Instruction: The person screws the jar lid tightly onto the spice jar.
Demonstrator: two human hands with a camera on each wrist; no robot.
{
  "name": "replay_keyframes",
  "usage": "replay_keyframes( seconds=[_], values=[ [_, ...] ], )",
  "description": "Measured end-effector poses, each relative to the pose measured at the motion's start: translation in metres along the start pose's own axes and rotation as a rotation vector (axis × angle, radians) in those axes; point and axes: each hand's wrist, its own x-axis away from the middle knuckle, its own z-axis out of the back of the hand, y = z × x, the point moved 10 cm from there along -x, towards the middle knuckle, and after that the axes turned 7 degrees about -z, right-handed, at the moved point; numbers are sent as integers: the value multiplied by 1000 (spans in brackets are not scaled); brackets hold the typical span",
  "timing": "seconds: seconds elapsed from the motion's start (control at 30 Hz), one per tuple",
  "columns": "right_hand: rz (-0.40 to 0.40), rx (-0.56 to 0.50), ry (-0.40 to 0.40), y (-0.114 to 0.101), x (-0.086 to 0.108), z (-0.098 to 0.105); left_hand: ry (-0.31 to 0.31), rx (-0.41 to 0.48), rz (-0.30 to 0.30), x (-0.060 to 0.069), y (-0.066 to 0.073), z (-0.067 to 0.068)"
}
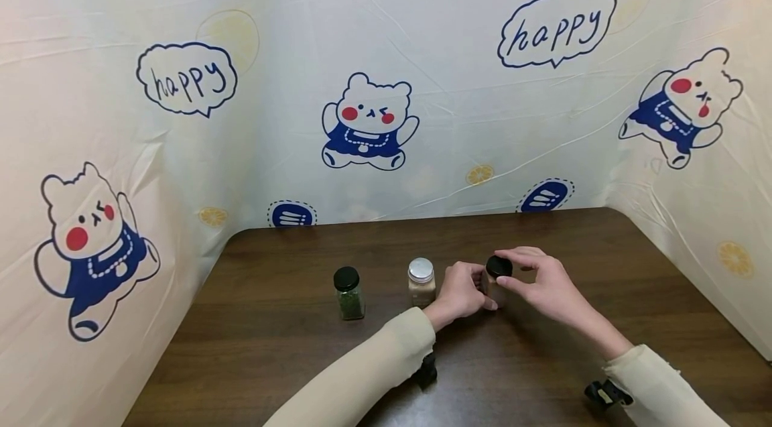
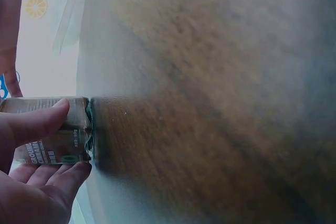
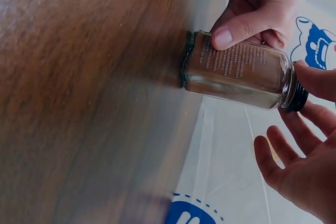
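Observation:
Brown powder fills a square glass spice jar (image 3: 247, 74), which stands upright on the wooden table; its label in the left wrist view begins with "GROUND". My left hand (image 1: 461, 291) grips the jar's body, thumb on one side and fingers on the other. Up at the top, my right hand (image 1: 545, 283) pinches the black lid (image 1: 499, 267) between thumb and fingers, while its other fingers spread apart in the right wrist view. The lid sits on the jar's neck. Just left of my left hand stands a silver-lidded jar (image 1: 421, 279) with pale contents, partly hidden by that hand.
Farther left on the brown table (image 1: 271, 346) is a black-lidded jar (image 1: 350, 299) of green flakes. A printed cloth (image 1: 458, 192) with cartoon bears hangs along the table's back and sides. Each wrist carries a dark camera mount.

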Motion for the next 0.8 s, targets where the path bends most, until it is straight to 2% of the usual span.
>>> replay_keyframes(
  seconds=[0.6,0.7,0.8],
  values=[
    [-20,32,41,3,-2,-1,-4,-13,-9,0,-1,-1],
    [-38,-10,10,7,-2,-3,-2,-8,-9,0,-1,0],
    [-53,-117,-60,13,-2,-7,0,-7,-12,1,0,0]
  ],
)
